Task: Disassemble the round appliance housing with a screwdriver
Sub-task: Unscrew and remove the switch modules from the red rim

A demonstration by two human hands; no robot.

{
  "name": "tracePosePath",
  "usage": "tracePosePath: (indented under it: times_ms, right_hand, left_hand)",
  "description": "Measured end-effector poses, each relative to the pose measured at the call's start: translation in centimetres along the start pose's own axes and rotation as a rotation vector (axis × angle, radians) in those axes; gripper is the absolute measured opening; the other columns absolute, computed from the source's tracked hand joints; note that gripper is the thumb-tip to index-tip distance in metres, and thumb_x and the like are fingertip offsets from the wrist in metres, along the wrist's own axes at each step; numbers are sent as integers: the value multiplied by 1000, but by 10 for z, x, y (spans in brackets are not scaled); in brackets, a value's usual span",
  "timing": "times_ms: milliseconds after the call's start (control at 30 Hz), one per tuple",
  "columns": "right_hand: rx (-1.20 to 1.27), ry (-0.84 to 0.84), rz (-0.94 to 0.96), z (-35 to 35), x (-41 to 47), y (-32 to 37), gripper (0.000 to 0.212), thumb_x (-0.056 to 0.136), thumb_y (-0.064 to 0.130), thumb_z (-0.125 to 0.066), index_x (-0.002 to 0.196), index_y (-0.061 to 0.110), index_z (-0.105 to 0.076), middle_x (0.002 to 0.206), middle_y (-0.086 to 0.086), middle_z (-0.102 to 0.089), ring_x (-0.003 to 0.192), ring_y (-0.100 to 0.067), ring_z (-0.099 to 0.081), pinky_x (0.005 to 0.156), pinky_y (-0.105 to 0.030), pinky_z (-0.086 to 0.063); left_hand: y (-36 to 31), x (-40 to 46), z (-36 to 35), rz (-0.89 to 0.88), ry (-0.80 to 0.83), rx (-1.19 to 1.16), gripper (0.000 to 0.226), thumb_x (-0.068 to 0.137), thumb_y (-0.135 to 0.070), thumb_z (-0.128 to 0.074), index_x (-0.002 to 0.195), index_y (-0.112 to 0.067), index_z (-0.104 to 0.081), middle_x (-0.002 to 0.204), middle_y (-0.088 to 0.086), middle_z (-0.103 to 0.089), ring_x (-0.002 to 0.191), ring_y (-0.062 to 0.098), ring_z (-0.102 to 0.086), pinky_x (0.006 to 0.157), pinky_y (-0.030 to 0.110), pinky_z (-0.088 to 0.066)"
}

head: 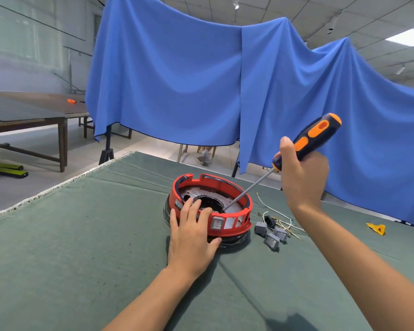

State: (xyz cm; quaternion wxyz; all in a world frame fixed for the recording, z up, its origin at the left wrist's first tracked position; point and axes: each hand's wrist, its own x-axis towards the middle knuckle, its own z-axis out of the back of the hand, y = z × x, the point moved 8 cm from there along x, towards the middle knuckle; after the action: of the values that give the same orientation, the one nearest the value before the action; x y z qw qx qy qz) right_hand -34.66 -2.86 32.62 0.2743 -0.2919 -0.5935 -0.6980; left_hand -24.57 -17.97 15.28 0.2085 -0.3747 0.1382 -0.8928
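Note:
A round red housing [227, 186] with a black base lies on the green table cloth [81, 235], open side up, showing a grey metal plate inside. My left hand [191, 237] rests on its near rim, fingers spread over the edge, thumb against the lower side. My right hand [301, 177] grips the orange-and-black handle of a screwdriver [317, 134], held up at the right. Its long steel shaft slants down to the left, and the tip sits inside the housing near the centre.
Several grey switches [271, 235] and loose white wires [276, 210] lie just right of the housing. A yellow scrap [377, 228] sits further right. A blue cloth [225, 80] hangs behind the table. Wooden tables stand at the left, and a seated person's foot [204, 157] shows below the cloth.

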Motion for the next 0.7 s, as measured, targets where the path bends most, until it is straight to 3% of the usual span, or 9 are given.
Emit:
tracePosePath:
  times_ms: [100,267,533,700]
  right_hand:
    - [-53,21,47,-6,-6,7,52,80,51,-47,62,5,-63,56,-1,-66,62,-21,-63,66,-35,-49]
    - [-89,47,90,-16,-14,13,53,79,51,-47,64,2,-62,61,-9,-67,66,-27,-65,69,-40,-53]
    - [-52,49,126,-20,-11,23,45,82,46,-50,59,8,-60,51,9,-63,59,-18,-64,63,-32,-51]
    - [-86,76,117,-27,-14,22,46,82,47,-49,60,8,-59,56,18,-64,58,-14,-62,60,-28,-48]
  left_hand:
    - [2,-1,-3,10,33,28,66,80,-48,-62,137,-29,-34,151,-4,-21,143,15,-2,115,47,-1]
    - [4,-1,-4,15,49,29,64,81,-44,-62,137,-31,-32,150,-6,-22,143,14,-2,115,48,-5]
    - [6,0,-4,28,47,5,61,82,-40,-62,135,-30,-34,147,-7,-27,141,14,-8,115,47,-12]
    - [5,1,-2,21,54,-8,59,83,-39,-61,134,-30,-35,146,-7,-28,141,14,-8,115,45,-13]
